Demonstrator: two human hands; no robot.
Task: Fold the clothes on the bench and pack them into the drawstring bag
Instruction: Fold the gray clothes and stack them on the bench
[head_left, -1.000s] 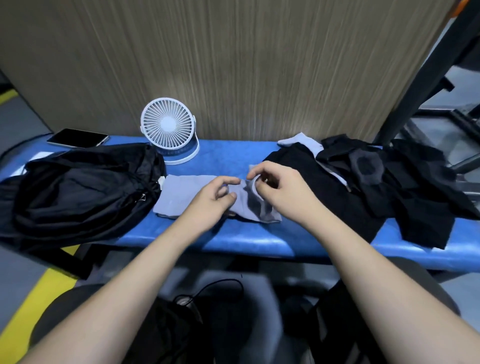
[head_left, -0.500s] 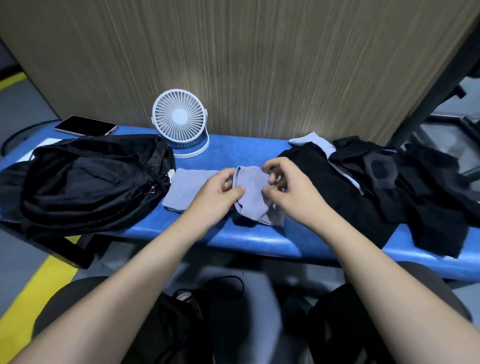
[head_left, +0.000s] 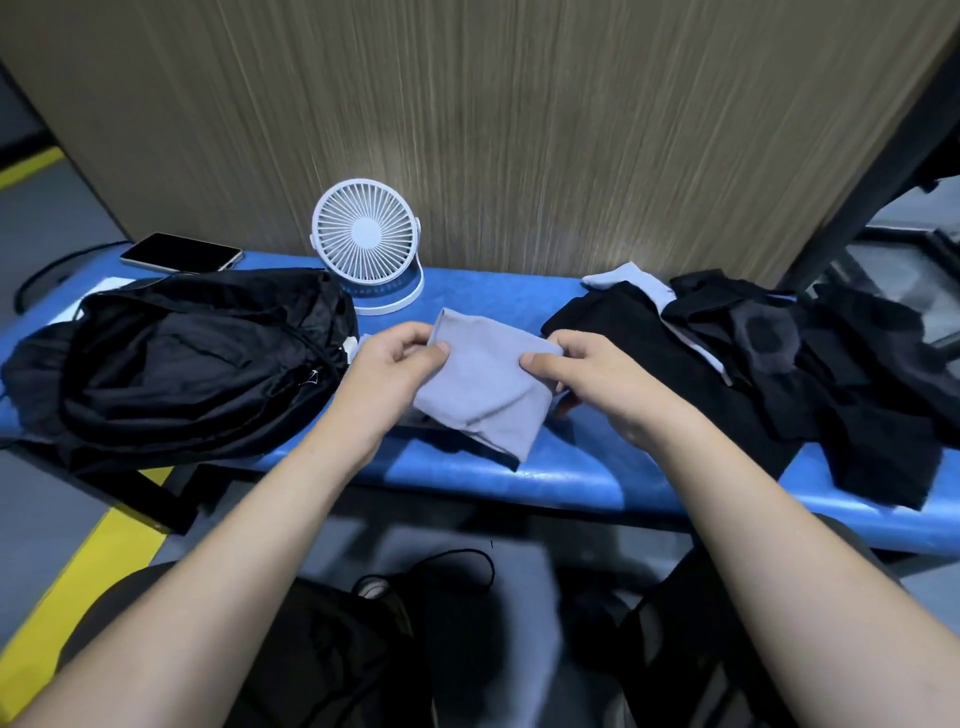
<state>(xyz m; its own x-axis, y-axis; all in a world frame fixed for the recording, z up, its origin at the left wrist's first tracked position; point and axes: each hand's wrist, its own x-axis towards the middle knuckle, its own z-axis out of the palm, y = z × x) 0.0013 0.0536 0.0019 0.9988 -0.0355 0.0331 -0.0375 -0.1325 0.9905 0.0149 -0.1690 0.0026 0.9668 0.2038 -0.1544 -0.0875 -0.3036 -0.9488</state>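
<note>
Both hands are on the same piece here: the left hand (head_left: 397, 366) pinches the left edge of a folded grey cloth (head_left: 480, 387) and the right hand (head_left: 582, 376) pinches its right edge, so it's held up just over the blue bench (head_left: 519, 470), roughly in the middle. The cloth's long side runs far-left to near-right, with a loose corner hanging toward the near edge.

The part that matters for packing: the black drawstring bag (head_left: 176, 361) lies to the left, just beside the left hand, so I'd guess that hand is the closer one to drop it in. The mouth looks slack, hard to tell how open.

Count: one grey cloth in hand, one bag, one heap of black clothes (head_left: 769, 374) on the right with a grey bit poking out (can't count pieces), one small fan (head_left: 366, 244), one phone (head_left: 182, 252).
</note>
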